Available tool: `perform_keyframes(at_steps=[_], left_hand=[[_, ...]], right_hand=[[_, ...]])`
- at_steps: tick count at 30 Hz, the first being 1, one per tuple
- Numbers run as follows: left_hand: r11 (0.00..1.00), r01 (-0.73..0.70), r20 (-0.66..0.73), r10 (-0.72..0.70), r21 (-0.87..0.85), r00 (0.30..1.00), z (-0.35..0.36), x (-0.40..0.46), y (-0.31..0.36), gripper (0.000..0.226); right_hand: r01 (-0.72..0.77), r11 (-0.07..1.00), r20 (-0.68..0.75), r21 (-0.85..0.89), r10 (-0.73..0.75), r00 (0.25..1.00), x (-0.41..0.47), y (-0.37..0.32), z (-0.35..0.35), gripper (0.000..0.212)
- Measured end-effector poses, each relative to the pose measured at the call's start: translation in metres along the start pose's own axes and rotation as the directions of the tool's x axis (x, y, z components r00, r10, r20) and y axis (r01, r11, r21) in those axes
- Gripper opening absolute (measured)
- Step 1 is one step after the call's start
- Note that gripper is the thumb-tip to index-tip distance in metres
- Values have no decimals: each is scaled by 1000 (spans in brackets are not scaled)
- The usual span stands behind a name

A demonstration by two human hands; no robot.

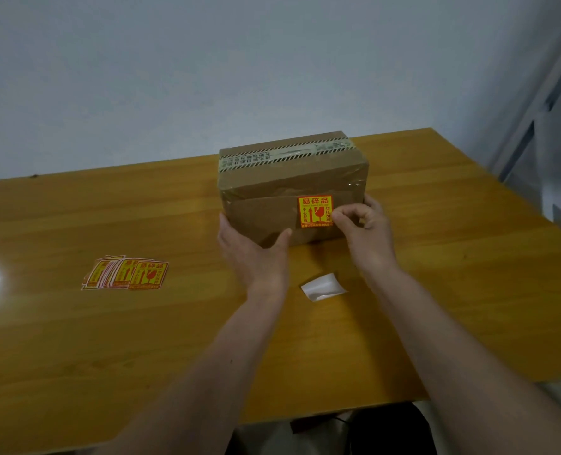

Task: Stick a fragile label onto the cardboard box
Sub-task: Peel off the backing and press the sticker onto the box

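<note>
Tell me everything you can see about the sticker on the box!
The sticker is a small square, orange-red with yellow panels, Chinese writing, an up arrow and a broken glass. It looks like glossy paper. It sits upright on the near side of the brown box, toward the right. The right hand presses fingertips on its right edge; the left hand only holds the box.

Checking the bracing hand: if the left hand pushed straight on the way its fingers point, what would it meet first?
The box. The left hand already lies against its near face, so it would likely just press or slide it away.
</note>
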State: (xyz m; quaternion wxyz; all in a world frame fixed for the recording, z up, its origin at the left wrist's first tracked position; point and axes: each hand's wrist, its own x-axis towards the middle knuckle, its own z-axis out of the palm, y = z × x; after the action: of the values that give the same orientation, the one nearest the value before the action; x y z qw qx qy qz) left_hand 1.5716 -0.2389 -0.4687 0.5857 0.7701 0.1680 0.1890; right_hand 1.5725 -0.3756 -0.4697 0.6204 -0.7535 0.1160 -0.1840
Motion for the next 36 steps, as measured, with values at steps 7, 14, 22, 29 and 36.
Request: perform_keyframes(at_steps=[7, 14, 22, 29, 36], left_hand=[[998, 35, -34, -33, 61, 999, 11, 1, 4, 119], [996, 35, -77, -30, 76, 997, 20, -1, 4, 128], [997, 68, -166, -60, 44, 984, 32, -3, 8, 132], [995, 69, -189, -56, 66, 980, 39, -2, 6, 135], [992, 53, -198, -29, 113, 980, 40, 2, 1, 139]], right_hand=[[-21, 998, -49, -60, 18, 999, 3, 2, 5, 5], [-13, 993, -133, -120, -3, 991, 5, 5, 14, 6], [-8, 990, -238, -139, -25, 971, 8, 8, 24, 13], [-28, 989, -263, -144, -11, 965, 11, 9, 25, 17], [-63, 991, -342, -121, 18, 940, 11, 10, 24, 48]])
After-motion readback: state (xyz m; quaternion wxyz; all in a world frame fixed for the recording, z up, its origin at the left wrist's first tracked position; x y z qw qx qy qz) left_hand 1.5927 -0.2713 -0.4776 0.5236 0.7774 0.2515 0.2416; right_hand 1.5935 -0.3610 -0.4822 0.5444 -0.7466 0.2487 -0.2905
